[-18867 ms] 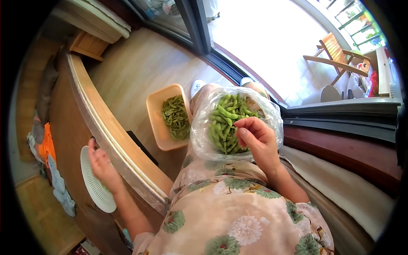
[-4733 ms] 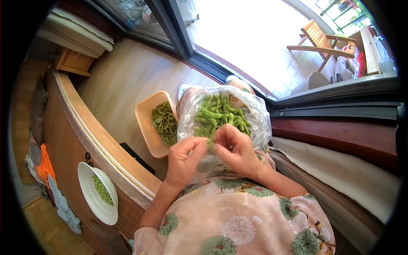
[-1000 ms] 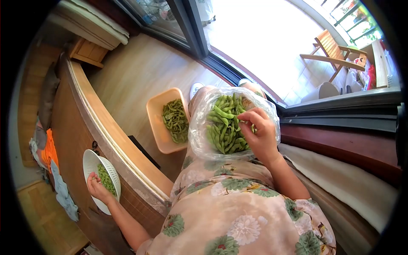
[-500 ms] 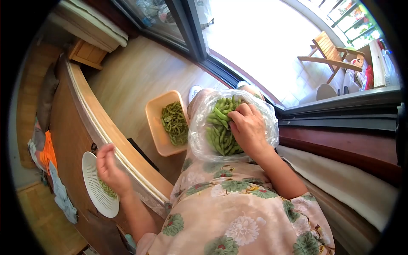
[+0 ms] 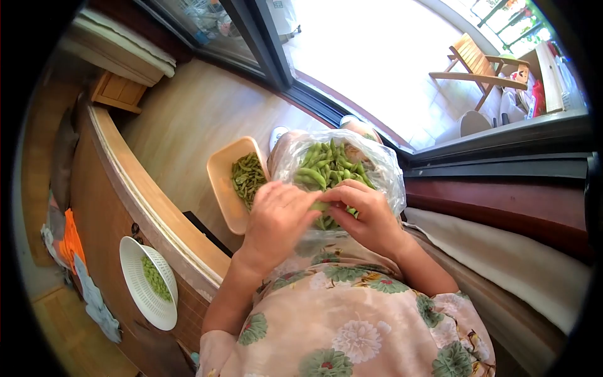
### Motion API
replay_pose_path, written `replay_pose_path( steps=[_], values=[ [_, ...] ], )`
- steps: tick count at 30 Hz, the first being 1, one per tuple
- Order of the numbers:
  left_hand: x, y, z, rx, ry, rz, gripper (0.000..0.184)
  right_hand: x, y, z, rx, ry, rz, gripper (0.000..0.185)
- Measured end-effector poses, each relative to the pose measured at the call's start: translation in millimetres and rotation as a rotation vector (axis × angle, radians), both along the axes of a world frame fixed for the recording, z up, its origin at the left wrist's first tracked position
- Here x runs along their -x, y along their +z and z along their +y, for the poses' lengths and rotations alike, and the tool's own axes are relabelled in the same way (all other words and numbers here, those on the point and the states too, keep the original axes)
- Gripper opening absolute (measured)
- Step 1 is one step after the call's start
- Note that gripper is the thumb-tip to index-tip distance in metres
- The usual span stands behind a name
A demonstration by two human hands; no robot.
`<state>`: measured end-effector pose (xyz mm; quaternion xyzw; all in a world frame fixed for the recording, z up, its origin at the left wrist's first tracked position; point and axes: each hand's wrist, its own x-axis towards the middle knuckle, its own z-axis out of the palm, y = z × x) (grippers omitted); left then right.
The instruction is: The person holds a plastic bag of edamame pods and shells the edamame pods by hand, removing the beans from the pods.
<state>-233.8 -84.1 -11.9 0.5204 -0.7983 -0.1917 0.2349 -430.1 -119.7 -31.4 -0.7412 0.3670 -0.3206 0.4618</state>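
Note:
A clear plastic bag (image 5: 391, 164) of green soybean pods (image 5: 330, 162) lies open on my lap. Over its near edge, my left hand (image 5: 276, 217) and my right hand (image 5: 365, 215) meet, fingers closed on one green soybean pod (image 5: 321, 205) between them. The fingertips hide much of that pod, and my left hand is slightly blurred. A peach-coloured plastic basin (image 5: 220, 182) with used-looking, darker pods (image 5: 247, 178) stands on the floor to the left, partly behind my left hand. Further left, a white slotted basket (image 5: 133, 276) contains shelled green beans (image 5: 156, 279).
The basket rests on a brown-matted seat (image 5: 103, 213) with a pale wooden edge (image 5: 151, 179). A sliding door frame (image 5: 264, 56) runs ahead. Beyond it stands a folding wooden chair (image 5: 474, 63). Orange and blue cloths (image 5: 94, 295) lie at the far left.
My left hand has moved from above the white basket to the bag and meets my right hand at a pod. My right hand has drawn slightly back from the pile. The view has shifted slightly.

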Motion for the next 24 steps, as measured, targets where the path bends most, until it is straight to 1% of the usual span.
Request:
replay_pose_path(
  steps=[3, 6, 9, 11, 15, 17, 19, 21, 24],
  values=[
    [-1, -7, 5, -0.108, 0.023, 0.105, 0.022, 2, -2, 4, -0.214, -0.015, -0.081, 0.019],
    [4, -11, 14, -0.15, 0.111, 0.199, 0.02, -4, -18, 14, -0.568, -0.119, -0.301, 0.017],
    [7, -11, 18, -0.152, 0.152, 0.244, 0.02, -2, -19, 16, -0.775, -0.035, -0.403, 0.016],
    [8, -10, 20, -0.189, 0.151, 0.236, 0.02, -2, -12, 15, -0.775, -0.04, -0.368, 0.015],
    [8, -14, 21, -0.171, 0.133, 0.226, 0.02, -2, -11, 15, -0.745, -0.048, -0.339, 0.014],
    [8, -15, 20, -0.146, 0.108, 0.207, 0.019, -2, -12, 15, -0.771, -0.044, -0.364, 0.013],
    [9, -14, 19, -0.13, 0.092, 0.142, 0.018, -2, -14, 15, -0.786, -0.038, -0.364, 0.012],
    [11, -15, 19, -0.11, 0.078, 0.103, 0.016, -3, -14, 15, -0.79, -0.03, -0.338, 0.01],
    [12, -24, 24, -0.098, 0.065, 0.091, 0.014, -4, -10, 14, -0.753, -0.042, -0.213, 0.009]
  ],
)
